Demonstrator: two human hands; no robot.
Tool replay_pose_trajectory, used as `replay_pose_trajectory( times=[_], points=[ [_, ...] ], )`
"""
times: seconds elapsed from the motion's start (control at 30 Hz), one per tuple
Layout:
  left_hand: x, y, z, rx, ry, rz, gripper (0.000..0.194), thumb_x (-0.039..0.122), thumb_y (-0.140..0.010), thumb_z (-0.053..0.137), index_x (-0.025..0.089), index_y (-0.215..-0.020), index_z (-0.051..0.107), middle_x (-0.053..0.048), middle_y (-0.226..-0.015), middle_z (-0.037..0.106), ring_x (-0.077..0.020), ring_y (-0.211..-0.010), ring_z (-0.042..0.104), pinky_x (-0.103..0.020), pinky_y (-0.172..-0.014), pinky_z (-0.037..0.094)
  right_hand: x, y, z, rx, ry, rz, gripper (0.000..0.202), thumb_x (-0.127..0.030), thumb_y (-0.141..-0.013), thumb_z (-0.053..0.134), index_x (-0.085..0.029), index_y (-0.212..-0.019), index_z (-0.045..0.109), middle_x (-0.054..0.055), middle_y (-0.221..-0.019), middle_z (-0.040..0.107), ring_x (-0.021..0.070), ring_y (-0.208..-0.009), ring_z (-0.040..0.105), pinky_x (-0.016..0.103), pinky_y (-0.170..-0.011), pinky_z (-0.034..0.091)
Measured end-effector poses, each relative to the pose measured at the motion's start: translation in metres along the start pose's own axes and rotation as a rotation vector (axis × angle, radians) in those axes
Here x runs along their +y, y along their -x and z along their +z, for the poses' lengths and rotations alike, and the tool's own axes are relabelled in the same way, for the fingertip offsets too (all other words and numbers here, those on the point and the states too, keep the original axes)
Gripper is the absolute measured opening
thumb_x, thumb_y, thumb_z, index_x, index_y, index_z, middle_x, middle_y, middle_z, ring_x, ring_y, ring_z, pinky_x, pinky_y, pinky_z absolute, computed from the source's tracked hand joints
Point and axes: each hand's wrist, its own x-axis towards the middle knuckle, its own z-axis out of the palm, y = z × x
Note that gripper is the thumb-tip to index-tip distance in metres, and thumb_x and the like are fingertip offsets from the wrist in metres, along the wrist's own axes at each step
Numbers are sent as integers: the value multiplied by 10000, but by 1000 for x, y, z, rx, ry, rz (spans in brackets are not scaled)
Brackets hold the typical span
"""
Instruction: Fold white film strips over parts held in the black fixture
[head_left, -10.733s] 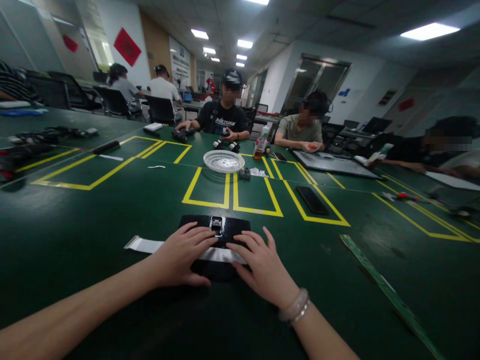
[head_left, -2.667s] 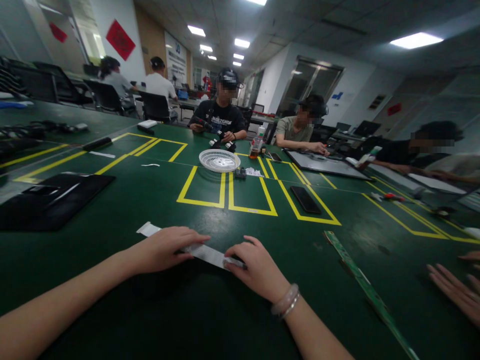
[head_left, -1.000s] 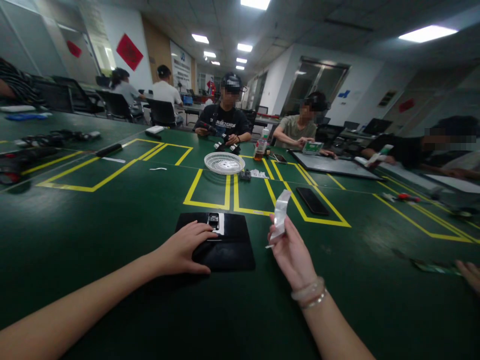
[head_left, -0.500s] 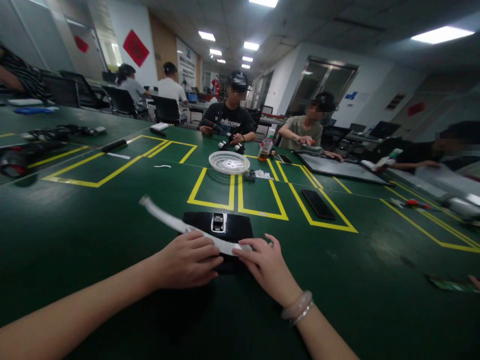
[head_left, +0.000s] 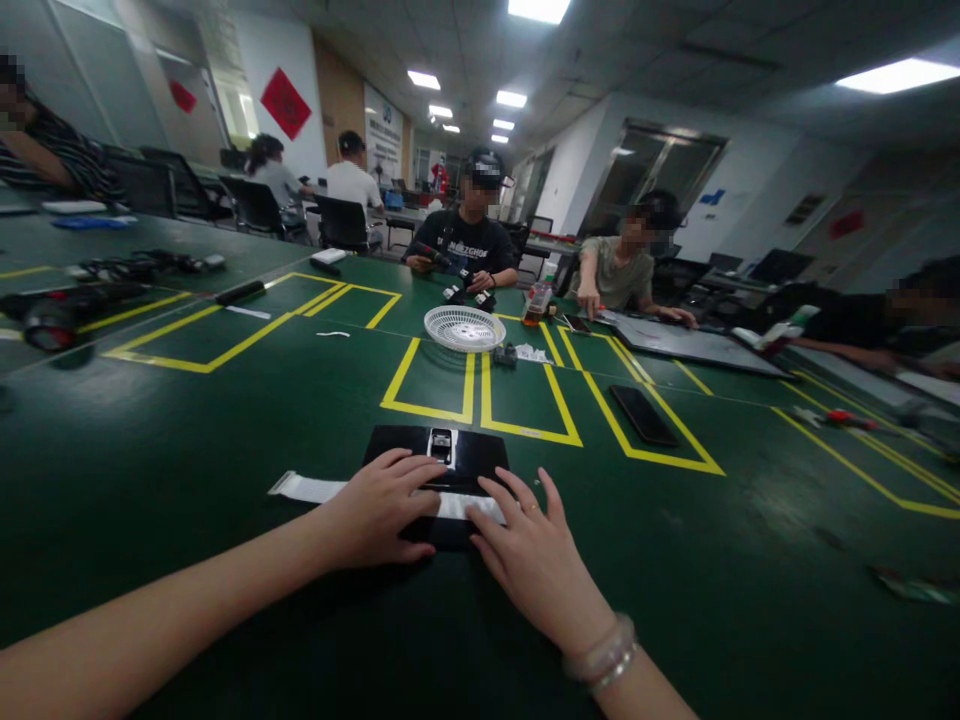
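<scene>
A glossy black panel (head_left: 397, 441) with a small silver-framed socket (head_left: 441, 446) lies on the green table in front of me. Across it runs a flat white ribbon cable (head_left: 454, 506), whose left end rests past the panel's edge. My left hand (head_left: 390, 508) lies over the cable with its fingers stretched toward the right. On the cable's right part, my right hand (head_left: 525, 530) presses down with spread fingertips. Under both hands, parts of the cable and panel are hidden.
Beyond the panel stands a white basket (head_left: 429, 330), with a dark phone (head_left: 642, 414) to its right. Yellow tape (head_left: 471, 390) marks the green table (head_left: 247, 430). Tools and cables (head_left: 142, 268) lie at left. Several people sit around; one co-worker (head_left: 474, 240) faces me across the table.
The ribbon cable's raised left end has come down flat. Both my hands have opened out and now lie on the cable over the panel. The view has shifted slightly.
</scene>
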Motion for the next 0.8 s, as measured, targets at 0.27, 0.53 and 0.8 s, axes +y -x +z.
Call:
replay_pose_trajectory(
  times=[0.27,0.53,0.8],
  points=[
    [-6,-5,-7,-39,112,-95,801,567,-737,796,192,-1385,509,-102,-1358,524,-305,-1263,475,-490,-1190,209,11,0,-3,44,-67,46,326,-361,-969,527,-346,-1292,570,34,-1412,565,270,-1349,439,600,-1154,146],
    [-79,17,-31,58,7,-410,681,589,-788,726,179,-1306,563,-107,-1326,533,-314,-1253,453,-526,-1183,141,26,-1,-4,95,-155,150,365,-306,-961,517,-326,-1324,551,53,-1377,586,272,-1302,480,582,-1122,213],
    [-174,92,-59,15,-112,-994,787,679,-933,451,3,-1329,524,-252,-1236,537,-426,-1093,522,-535,-906,431,34,0,5,47,-261,238,354,-286,-952,525,-309,-1302,568,48,-1304,626,241,-1240,533,540,-1107,294]
  ],
)
